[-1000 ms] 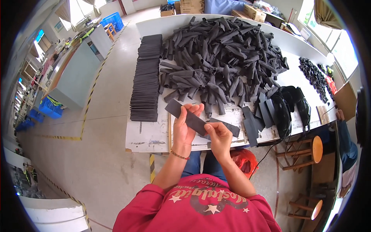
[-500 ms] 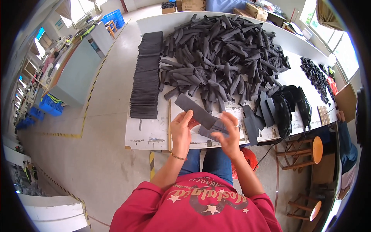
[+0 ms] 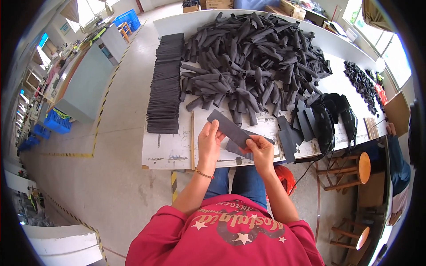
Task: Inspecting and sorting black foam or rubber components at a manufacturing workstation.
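A flat black fabric strip is stretched slantwise between my hands over the front of the white table. My left hand grips its upper left part, thumb on top. At its lower right end, my right hand pinches it between thumb and fingers. More dark fabric pieces lie beneath it, partly covered by my right hand. Beyond the hands spreads a big heap of curled black fabric pieces. Left of the heap runs a long, neat row of stacked black strips.
Black machines with cables stand on the right of the table, beside flat black pieces. A wooden strip lies near my left hand. Stools and a seated person are at the right; a red bag is below the table edge.
My right hand, previously spread with fingers off the strip, has closed on its lower right end. The strip has shifted slightly right; my left hand keeps its hold.
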